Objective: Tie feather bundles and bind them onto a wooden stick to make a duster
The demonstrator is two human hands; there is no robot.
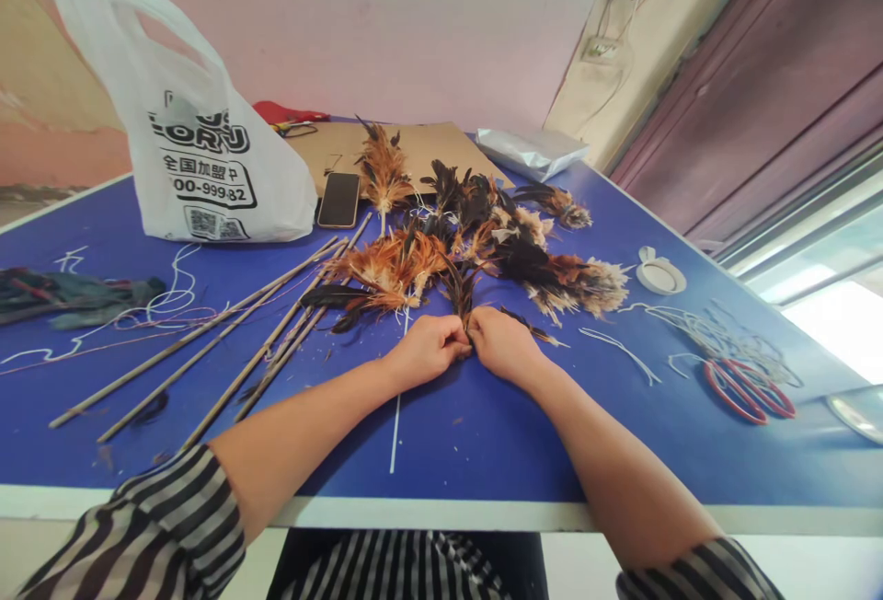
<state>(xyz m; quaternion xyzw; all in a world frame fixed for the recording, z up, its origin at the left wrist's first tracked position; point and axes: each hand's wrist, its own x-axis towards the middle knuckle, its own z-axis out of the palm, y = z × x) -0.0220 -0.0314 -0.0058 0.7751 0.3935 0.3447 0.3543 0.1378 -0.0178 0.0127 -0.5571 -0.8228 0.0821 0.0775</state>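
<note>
Striped sleeves [172, 513] frame a blue tabletop [510, 457] beside a pink-and-white wall [414, 48], with purple panelling [765, 66] at right. Near the tabletop's middle, the left hand [429, 349] and right hand [509, 344] pinch narrowly at the base of a dark feather bunch [459, 292], just before a larger feather pile [393, 264].

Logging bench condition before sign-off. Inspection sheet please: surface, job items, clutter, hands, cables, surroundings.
Surface: blue tabletop with pale edging, small debris scattered on it.
Job items: small dark-brown feather bunch at the hands; larger orange-and-black feather bunches behind; thin wooden sticks to the left.
Clutter: white printed plastic bag; black-screened phone; red-handled scissors beside tangled white string.
Hands: left hand and right hand close together, fingers closed at the small bunch's lower end.
Cables: thin wires at wall fixtures, upper right.
Surroundings: pink-and-white wall behind; reddish-brown panel right.
</note>
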